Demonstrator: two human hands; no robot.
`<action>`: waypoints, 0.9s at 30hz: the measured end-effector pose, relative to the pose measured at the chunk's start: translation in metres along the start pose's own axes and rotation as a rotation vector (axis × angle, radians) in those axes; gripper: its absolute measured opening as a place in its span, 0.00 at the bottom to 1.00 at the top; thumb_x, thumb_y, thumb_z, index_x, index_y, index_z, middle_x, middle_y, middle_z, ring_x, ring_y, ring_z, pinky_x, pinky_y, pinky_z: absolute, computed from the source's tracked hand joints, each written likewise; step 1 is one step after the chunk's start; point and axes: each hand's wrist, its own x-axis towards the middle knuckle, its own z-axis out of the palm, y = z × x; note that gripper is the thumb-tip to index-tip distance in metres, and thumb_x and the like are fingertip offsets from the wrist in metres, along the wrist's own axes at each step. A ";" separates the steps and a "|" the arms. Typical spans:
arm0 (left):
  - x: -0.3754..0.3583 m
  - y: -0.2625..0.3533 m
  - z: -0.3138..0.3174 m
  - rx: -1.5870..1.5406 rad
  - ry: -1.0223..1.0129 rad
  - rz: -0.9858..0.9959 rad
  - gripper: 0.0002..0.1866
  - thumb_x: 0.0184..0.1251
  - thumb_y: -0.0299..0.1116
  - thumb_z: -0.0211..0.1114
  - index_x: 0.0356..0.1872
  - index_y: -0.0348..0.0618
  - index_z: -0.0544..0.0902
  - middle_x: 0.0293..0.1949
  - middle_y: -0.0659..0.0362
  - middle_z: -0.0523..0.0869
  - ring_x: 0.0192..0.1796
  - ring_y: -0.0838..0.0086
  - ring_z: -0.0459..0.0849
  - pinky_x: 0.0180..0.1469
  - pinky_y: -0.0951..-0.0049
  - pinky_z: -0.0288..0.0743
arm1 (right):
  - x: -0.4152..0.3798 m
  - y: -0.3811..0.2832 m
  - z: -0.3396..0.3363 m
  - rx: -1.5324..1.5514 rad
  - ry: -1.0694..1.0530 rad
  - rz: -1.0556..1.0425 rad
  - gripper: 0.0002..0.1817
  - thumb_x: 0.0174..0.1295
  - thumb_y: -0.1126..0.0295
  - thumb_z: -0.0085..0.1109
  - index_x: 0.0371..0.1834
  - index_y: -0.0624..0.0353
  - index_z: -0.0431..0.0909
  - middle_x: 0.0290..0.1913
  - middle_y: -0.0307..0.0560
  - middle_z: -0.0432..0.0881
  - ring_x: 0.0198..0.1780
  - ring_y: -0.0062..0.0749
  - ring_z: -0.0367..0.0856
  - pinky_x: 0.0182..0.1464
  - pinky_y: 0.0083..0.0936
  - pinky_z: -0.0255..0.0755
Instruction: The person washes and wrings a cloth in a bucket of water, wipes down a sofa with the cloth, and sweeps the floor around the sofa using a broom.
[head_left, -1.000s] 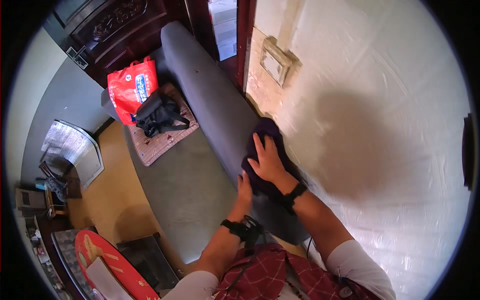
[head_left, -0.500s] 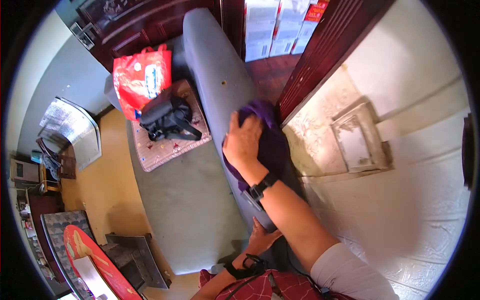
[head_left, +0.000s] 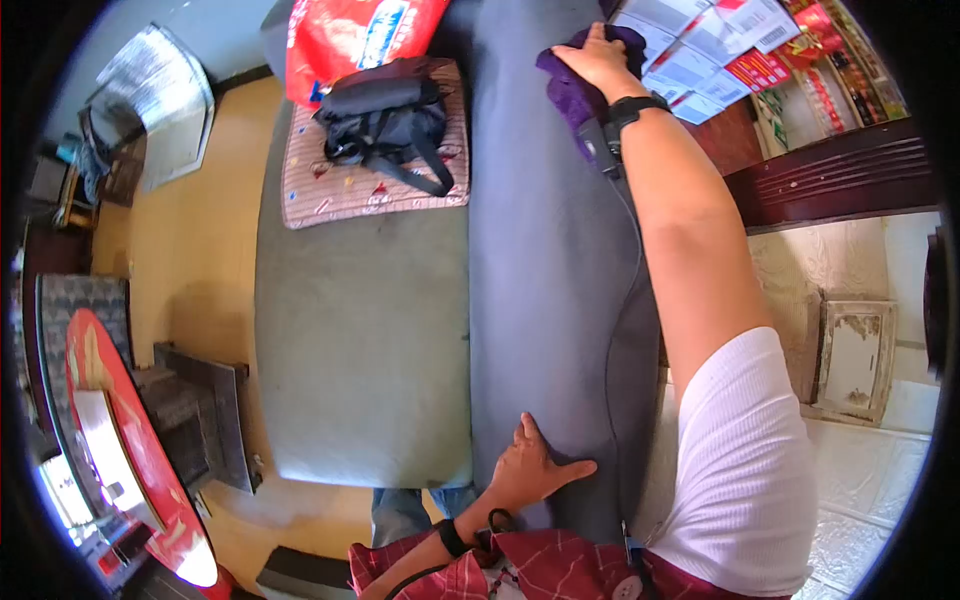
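A purple cloth point(head_left: 572, 100) lies bunched on the far end of the grey sofa backrest point(head_left: 550, 290). Over it my right hand point(head_left: 598, 68) presses down, its fingers on the fabric, partly hiding it. The arm is stretched far forward, with a dark band and a small cabled device at the wrist. Close to my body, my left hand point(head_left: 535, 465) rests on the near part of the backrest, holding nothing, fingers and thumb apart.
On the greenish seat point(head_left: 365, 350) lies a patterned cushion point(head_left: 300, 190) bearing a black bag point(head_left: 390, 125). Behind it stands a red bag point(head_left: 350, 40). White boxes point(head_left: 690, 60) are stacked beyond the backrest. A red oval board point(head_left: 125, 410) stands at left.
My right hand has slid the purple cloth farther along the backrest, away from me. My left hand stays on the near part. The view has turned and shifted.
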 end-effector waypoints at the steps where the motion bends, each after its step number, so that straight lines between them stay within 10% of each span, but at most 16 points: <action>1: -0.003 0.002 -0.003 -0.013 0.005 0.031 0.72 0.39 0.75 0.64 0.65 0.14 0.45 0.61 0.29 0.64 0.62 0.43 0.70 0.61 0.59 0.69 | -0.004 0.000 -0.004 -0.001 -0.012 -0.017 0.53 0.48 0.42 0.59 0.74 0.55 0.46 0.64 0.74 0.60 0.67 0.64 0.59 0.67 0.43 0.58; 10: 0.005 -0.001 -0.004 -0.155 -0.010 0.099 0.71 0.34 0.70 0.73 0.62 0.11 0.50 0.56 0.29 0.71 0.62 0.47 0.71 0.60 0.62 0.68 | -0.177 0.023 -0.062 -0.026 -0.051 -0.037 0.28 0.56 0.64 0.50 0.63 0.55 0.65 0.55 0.69 0.70 0.57 0.62 0.71 0.59 0.45 0.67; 21: -0.027 -0.083 -0.003 -0.284 -0.089 0.289 0.66 0.43 0.57 0.76 0.70 0.25 0.42 0.62 0.39 0.69 0.63 0.55 0.70 0.64 0.61 0.64 | -0.587 0.101 -0.163 0.254 -0.016 0.086 0.33 0.49 0.72 0.53 0.65 0.52 0.66 0.48 0.65 0.71 0.50 0.61 0.71 0.55 0.45 0.67; 27: -0.092 -0.231 -0.060 -0.599 0.017 -0.200 0.32 0.59 0.44 0.68 0.59 0.37 0.70 0.36 0.55 0.81 0.31 0.74 0.81 0.27 0.75 0.73 | -0.763 0.110 -0.202 -0.003 -0.134 0.214 0.36 0.48 0.73 0.53 0.66 0.54 0.62 0.45 0.66 0.70 0.47 0.60 0.71 0.51 0.47 0.68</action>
